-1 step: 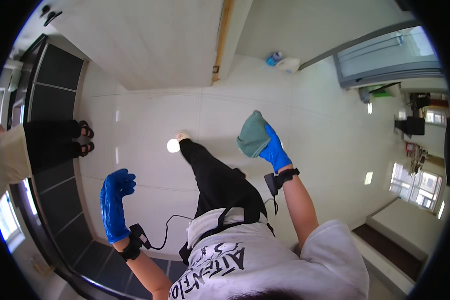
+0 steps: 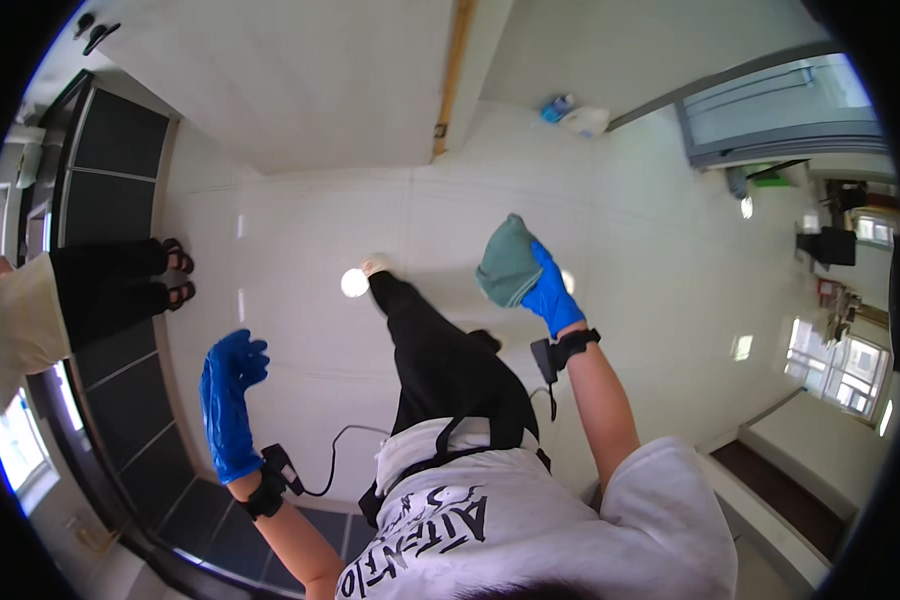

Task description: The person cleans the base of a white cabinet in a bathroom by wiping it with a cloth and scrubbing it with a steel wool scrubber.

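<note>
Both my hands wear blue rubber gloves. My right hand (image 2: 548,297), out in front to the right, is closed on a folded grey-green cloth (image 2: 508,262) held up over the floor. The cloth spreads out past its fingers. My left hand (image 2: 232,400) is raised at the left with its fingers loosely bent and apart, and nothing shows in it. Black straps with small boxes sit on both my wrists, and a thin cable (image 2: 342,440) runs from the left one toward my waist.
A light door panel (image 2: 300,90) stands ahead, beside a wood-edged frame. Blue and white bottles (image 2: 582,121) stand by the far wall. Another person in black trousers (image 2: 110,277) stands at the left by dark cabinets (image 2: 120,135). At the right is a low ledge (image 2: 785,450).
My body and head have shifted slightly, so the door, bottles and floor reflections appear a little displaced. My right hand still grips the cloth, and my left stays raised.
</note>
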`<state>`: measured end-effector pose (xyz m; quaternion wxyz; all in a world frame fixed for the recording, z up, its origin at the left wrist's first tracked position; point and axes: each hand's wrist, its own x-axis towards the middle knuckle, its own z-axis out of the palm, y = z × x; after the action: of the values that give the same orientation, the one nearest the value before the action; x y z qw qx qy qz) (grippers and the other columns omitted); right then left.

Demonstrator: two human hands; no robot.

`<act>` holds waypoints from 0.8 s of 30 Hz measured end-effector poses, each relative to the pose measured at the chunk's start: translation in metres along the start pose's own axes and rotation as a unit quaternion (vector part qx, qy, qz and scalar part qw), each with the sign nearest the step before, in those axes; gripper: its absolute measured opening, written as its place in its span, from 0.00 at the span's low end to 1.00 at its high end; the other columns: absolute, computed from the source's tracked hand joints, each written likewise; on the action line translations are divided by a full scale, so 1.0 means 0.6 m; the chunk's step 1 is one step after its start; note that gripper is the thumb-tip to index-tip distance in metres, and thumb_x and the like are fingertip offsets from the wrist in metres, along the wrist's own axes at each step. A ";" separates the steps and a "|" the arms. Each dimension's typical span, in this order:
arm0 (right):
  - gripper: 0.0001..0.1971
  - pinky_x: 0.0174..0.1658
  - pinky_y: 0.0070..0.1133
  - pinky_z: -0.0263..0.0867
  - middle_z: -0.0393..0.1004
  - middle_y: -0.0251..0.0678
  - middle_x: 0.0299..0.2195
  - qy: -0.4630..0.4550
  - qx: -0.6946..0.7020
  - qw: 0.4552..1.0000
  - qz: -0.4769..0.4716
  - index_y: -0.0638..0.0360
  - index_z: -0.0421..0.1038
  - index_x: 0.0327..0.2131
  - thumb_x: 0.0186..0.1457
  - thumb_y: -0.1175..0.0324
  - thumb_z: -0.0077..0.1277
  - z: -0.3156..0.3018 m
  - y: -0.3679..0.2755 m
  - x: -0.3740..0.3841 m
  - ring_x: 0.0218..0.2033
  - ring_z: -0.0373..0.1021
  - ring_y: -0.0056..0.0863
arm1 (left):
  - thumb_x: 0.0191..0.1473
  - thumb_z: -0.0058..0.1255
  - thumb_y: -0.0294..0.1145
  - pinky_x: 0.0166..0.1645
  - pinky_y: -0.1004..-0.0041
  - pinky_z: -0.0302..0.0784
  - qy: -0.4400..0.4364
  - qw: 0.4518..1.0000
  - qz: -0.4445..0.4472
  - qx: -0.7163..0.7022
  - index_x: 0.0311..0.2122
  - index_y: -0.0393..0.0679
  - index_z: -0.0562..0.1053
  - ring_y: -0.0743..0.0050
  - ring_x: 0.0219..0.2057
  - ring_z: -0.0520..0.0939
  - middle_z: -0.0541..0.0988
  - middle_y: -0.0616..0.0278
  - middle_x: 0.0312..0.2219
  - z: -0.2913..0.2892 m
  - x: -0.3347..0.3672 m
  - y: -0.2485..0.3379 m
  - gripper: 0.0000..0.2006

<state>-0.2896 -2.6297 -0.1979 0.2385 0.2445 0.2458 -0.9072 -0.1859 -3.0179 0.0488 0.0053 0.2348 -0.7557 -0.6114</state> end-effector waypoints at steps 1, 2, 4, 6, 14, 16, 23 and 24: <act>0.23 0.54 0.34 0.55 0.64 0.36 0.51 -0.028 0.028 0.999 0.006 0.55 0.61 0.52 0.56 0.54 0.38 0.011 0.016 0.007 0.51 0.62 0.36 | 0.59 0.32 0.42 0.40 0.76 0.69 0.033 0.999 0.016 0.012 0.44 0.37 0.69 0.73 0.34 0.76 0.76 0.56 0.35 -0.008 0.002 0.017 0.20; 0.23 0.54 0.34 0.56 0.64 0.36 0.51 -0.012 0.017 1.000 0.015 0.55 0.61 0.52 0.56 0.54 0.39 0.013 0.026 0.013 0.51 0.62 0.35 | 0.59 0.33 0.41 0.40 0.76 0.69 0.040 0.998 0.039 0.002 0.46 0.36 0.67 0.73 0.34 0.76 0.76 0.55 0.36 -0.015 0.008 0.026 0.20; 0.23 0.53 0.33 0.57 0.64 0.36 0.51 0.036 -0.006 0.999 0.000 0.55 0.60 0.52 0.56 0.54 0.39 0.032 0.054 0.031 0.50 0.63 0.34 | 0.59 0.33 0.42 0.40 0.76 0.69 0.023 1.000 -0.002 0.012 0.46 0.36 0.68 0.73 0.34 0.76 0.76 0.55 0.36 -0.035 0.030 0.070 0.21; 0.24 0.54 0.33 0.57 0.64 0.36 0.51 0.052 0.026 0.998 0.008 0.56 0.59 0.52 0.56 0.54 0.40 0.045 0.092 0.062 0.50 0.63 0.34 | 0.58 0.33 0.44 0.40 0.76 0.69 0.028 0.999 -0.030 0.019 0.45 0.36 0.69 0.73 0.34 0.76 0.76 0.55 0.35 -0.071 0.051 0.082 0.21; 0.28 0.56 0.21 0.51 0.60 0.32 0.52 0.079 0.006 0.996 -0.035 0.59 0.56 0.54 0.55 0.52 0.44 0.090 0.218 0.093 0.52 0.58 0.24 | 0.58 0.35 0.47 0.36 0.76 0.69 0.003 0.997 -0.065 -0.042 0.40 0.35 0.70 0.72 0.31 0.76 0.77 0.55 0.31 -0.173 0.177 0.053 0.22; 0.28 0.56 0.19 0.49 0.57 0.31 0.53 0.078 0.016 0.996 -0.034 0.59 0.54 0.54 0.55 0.52 0.44 0.087 0.242 0.091 0.53 0.54 0.21 | 0.57 0.36 0.46 0.36 0.77 0.68 -0.036 0.996 -0.073 -0.026 0.39 0.36 0.70 0.71 0.31 0.76 0.76 0.55 0.31 -0.174 0.238 0.049 0.21; 0.29 0.54 0.25 0.55 0.62 0.33 0.51 0.027 0.633 0.773 0.024 0.58 0.56 0.54 0.54 0.50 0.43 -0.088 0.356 0.077 0.49 0.61 0.28 | 0.58 0.36 0.45 0.36 0.77 0.74 -0.204 0.875 -0.278 -0.341 0.42 0.36 0.70 0.69 0.32 0.77 0.77 0.53 0.34 -0.212 0.412 -0.017 0.20; 0.28 0.54 0.25 0.55 0.62 0.33 0.51 0.019 0.717 0.695 0.043 0.58 0.56 0.54 0.55 0.50 0.41 -0.047 0.386 0.088 0.50 0.61 0.29 | 0.57 0.38 0.43 0.35 0.77 0.76 -0.200 0.843 -0.314 -0.388 0.43 0.37 0.70 0.68 0.34 0.78 0.76 0.53 0.34 -0.233 0.462 -0.025 0.19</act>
<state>-0.1926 -2.8076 -0.3252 0.0248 0.3685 -0.4861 -0.7920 -0.3859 -3.2488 -0.0075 -0.2476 0.3107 -0.3271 -0.8574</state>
